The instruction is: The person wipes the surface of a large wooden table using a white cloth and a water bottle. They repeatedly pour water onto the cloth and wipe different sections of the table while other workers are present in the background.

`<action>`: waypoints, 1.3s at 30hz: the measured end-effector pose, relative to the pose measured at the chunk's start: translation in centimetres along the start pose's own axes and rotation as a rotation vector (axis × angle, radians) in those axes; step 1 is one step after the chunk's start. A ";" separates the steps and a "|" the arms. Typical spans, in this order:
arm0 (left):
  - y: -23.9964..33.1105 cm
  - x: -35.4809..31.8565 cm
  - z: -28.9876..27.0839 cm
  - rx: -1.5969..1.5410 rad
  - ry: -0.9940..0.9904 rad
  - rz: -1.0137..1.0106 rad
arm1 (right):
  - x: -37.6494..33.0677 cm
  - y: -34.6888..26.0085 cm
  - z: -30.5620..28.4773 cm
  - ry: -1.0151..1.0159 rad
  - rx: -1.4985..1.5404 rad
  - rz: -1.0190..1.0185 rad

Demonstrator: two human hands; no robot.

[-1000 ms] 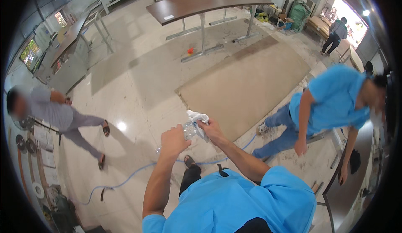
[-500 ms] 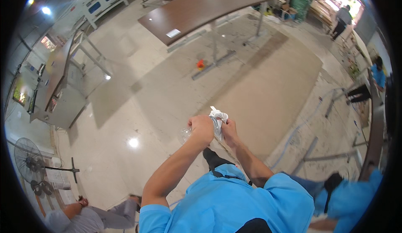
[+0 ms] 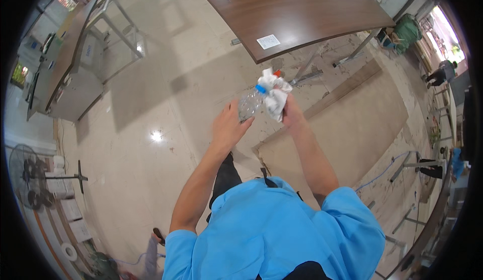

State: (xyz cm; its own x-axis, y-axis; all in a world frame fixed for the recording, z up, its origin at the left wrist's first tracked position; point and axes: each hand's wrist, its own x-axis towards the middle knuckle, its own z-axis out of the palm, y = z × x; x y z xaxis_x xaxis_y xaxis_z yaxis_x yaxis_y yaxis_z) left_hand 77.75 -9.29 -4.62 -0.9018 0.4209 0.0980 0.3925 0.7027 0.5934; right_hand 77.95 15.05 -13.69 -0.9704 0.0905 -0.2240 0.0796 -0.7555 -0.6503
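A clear plastic bottle (image 3: 249,106) with a blue cap is held in front of me by my left hand (image 3: 229,125), whose fingers wrap round its lower part. The bottle tilts with its cap up and to the right. My right hand (image 3: 293,113) grips a crumpled white cloth (image 3: 275,97), which bunches up beside the bottle's cap. Whether the cloth touches the cap I cannot tell. Both hands are above the floor, short of a long brown wooden tabletop (image 3: 307,15).
On the tabletop's near corner lies a white paper sheet (image 3: 268,41). A brown flat board (image 3: 347,124) covers the floor at right. Standing fan (image 3: 31,177) and workbench (image 3: 75,86) are at left. A blue hose (image 3: 380,174) runs along the right; a person (image 3: 443,72) is far right.
My hands have moved farther out and apart, bringing the bottle and its blue cap into plain sight. The cloth has come up with my right hand. The brown tabletop appears nearer.
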 end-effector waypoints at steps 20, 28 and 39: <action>-13.6 42.2 -1.6 -0.481 -0.365 0.130 | 41.2 -15.5 -18.4 0.987 -2.416 -0.465; -15.2 54.3 -2.2 -0.637 -0.400 -0.034 | 47.6 -15.1 -7.3 0.250 -2.166 -0.457; -13.3 63.7 -0.3 -0.710 -0.360 0.016 | 48.5 -14.2 -6.2 0.227 -1.931 -0.434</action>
State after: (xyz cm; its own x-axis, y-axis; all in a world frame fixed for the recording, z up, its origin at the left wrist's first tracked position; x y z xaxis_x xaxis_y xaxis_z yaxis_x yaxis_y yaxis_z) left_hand 15.00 8.02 -6.04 -0.7355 0.6726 -0.0817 0.0860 0.2123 0.9734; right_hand 31.16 34.18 -19.81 -0.9600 0.2252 0.1666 0.1368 0.8959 -0.4227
